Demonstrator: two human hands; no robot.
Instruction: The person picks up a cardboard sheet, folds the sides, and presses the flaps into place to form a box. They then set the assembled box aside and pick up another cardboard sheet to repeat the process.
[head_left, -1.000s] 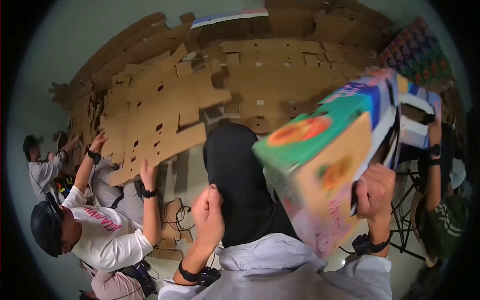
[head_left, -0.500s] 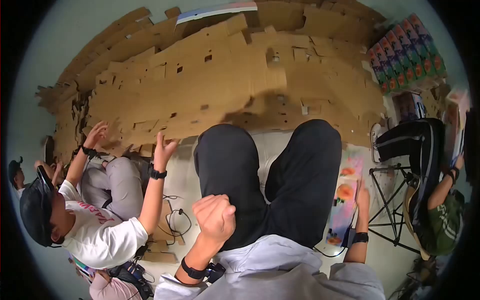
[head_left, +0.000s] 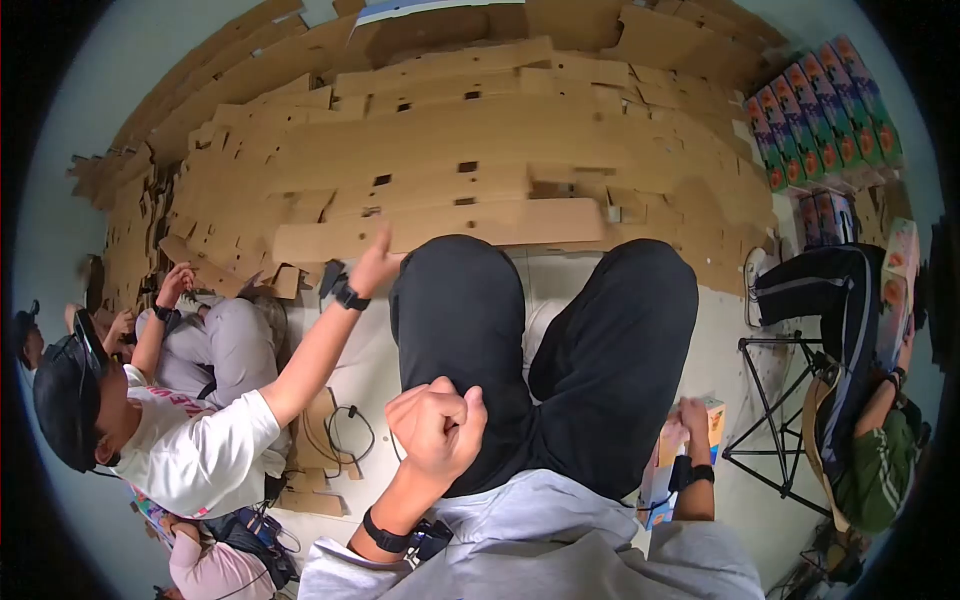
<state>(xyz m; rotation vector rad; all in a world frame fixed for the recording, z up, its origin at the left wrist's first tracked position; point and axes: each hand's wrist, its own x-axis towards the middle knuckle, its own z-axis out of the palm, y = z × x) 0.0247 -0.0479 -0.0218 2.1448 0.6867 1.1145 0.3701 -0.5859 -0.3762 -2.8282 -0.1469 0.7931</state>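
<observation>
My left hand (head_left: 437, 425) is closed in a fist, thumb folded across the fingers, over my left thigh in dark trousers (head_left: 455, 330). No object shows in it. Beside my right thigh, my right hand (head_left: 688, 418) is closed at a colourful printed box (head_left: 660, 485). The hand and wrist cover the middle of the box, and its orange-and-blue end shows past the knuckles. A black band sits on each of my wrists.
Flattened cardboard (head_left: 430, 150) covers the floor ahead. On the left sits a person in a white shirt (head_left: 200, 450), one arm stretched toward my knee. At right are stacked printed boxes (head_left: 825, 115), a black folding stool frame (head_left: 780, 420) and another seated person (head_left: 885, 460).
The box by my right thigh has turned, and my right hand has gone from lying along its side to closed. The neighbour's arm has reached toward my knee. My left fist stays put.
</observation>
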